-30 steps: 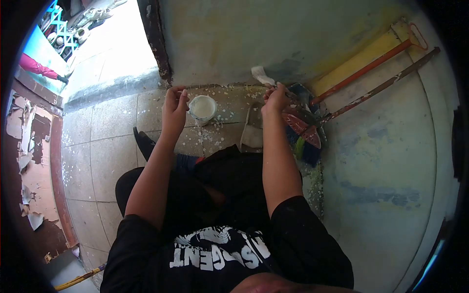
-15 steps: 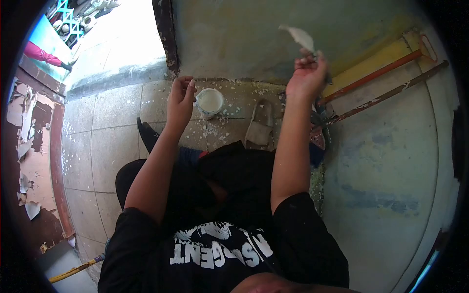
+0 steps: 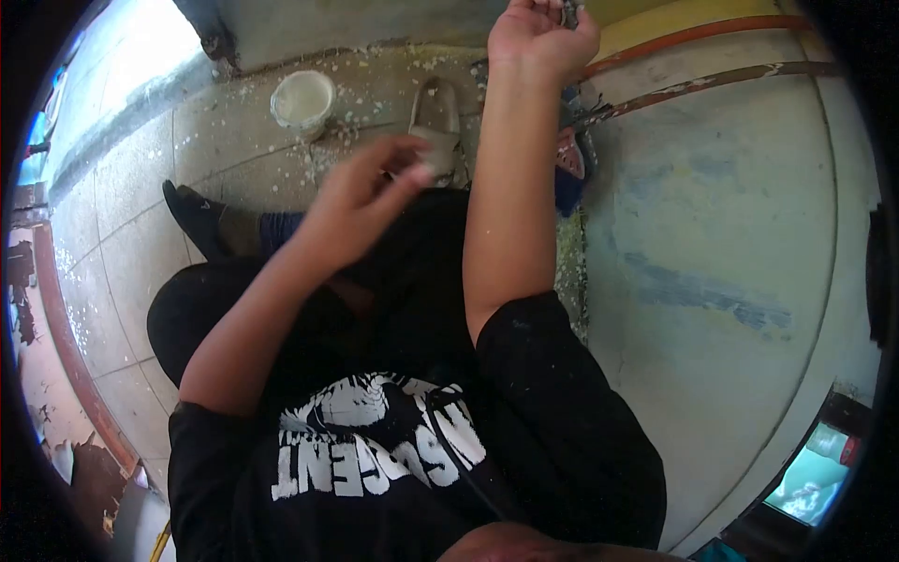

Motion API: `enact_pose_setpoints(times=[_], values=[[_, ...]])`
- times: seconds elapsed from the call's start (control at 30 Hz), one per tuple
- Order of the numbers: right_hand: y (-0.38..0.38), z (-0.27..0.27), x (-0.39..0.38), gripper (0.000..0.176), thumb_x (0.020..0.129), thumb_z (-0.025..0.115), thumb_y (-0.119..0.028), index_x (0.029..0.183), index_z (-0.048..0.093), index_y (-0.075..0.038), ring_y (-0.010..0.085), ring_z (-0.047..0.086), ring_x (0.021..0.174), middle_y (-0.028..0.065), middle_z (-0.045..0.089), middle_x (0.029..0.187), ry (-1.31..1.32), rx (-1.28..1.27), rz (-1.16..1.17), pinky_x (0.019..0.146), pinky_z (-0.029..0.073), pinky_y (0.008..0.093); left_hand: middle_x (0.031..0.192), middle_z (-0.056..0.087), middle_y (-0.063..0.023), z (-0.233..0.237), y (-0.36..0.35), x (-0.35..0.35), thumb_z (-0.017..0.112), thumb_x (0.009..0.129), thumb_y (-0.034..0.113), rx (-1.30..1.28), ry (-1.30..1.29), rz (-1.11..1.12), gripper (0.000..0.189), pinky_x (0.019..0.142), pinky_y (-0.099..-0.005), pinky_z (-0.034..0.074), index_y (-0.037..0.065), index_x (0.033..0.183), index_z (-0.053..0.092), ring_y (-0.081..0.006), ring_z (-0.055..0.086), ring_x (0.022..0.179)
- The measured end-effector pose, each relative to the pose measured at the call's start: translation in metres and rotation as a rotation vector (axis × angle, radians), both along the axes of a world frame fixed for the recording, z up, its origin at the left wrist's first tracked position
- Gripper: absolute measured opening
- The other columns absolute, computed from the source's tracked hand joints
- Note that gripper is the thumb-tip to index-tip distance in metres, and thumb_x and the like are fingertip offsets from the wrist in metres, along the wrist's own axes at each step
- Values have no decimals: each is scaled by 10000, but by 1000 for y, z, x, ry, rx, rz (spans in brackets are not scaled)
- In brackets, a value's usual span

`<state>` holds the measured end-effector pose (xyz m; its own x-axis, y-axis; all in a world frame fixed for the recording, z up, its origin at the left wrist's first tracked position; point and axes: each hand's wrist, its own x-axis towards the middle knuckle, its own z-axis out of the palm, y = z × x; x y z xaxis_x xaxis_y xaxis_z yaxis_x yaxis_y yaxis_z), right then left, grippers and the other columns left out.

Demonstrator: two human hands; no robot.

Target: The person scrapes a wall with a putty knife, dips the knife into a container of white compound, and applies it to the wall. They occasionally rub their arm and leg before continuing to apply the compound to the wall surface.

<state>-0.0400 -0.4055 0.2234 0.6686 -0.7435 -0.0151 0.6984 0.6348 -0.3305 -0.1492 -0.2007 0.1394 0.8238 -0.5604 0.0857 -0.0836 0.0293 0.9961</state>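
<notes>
Hovering apart, the right hand (image 3: 543,39) outreaches the curled left hand (image 3: 375,197).

A whitish bucket (image 3: 302,101) stands upright, the held tool (image 3: 569,14) mostly hidden.

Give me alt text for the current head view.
A person's right hand holds a tool mostly cut off by the top edge. The blurred left hand hovers empty; beyond it, a white bucket and a slipper rest on spattered floor tiles.
</notes>
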Motion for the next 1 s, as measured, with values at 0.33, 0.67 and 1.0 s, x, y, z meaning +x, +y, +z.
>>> enact_pose_setpoints(times=[0.33,0.67,1.0], values=[[2,-7,4,198,1039,370,-126,877,428,-29,172,438,585,60,490,701,16,-4,-39,569,408,319,980,655,-80,-15,-32,-44,779,863,230,-188,313,-180,485,786,-267,513,-49,1204,576,-114,616,866],[2,-12,6,202,1041,350,-122,871,414,-33,174,433,596,66,476,718,3,-33,-30,569,406,318,1127,612,-54,-14,-28,-39,702,913,105,-173,369,-280,437,936,-298,479,-25,1289,521,-118,584,1011],[8,-12,4,200,1045,356,-124,872,406,-38,175,424,593,60,462,715,-10,-67,-14,577,407,316,1008,625,-57,-20,-33,-42,761,876,246,-244,433,-211,470,844,-266,494,-36,1201,573,-116,599,918]])
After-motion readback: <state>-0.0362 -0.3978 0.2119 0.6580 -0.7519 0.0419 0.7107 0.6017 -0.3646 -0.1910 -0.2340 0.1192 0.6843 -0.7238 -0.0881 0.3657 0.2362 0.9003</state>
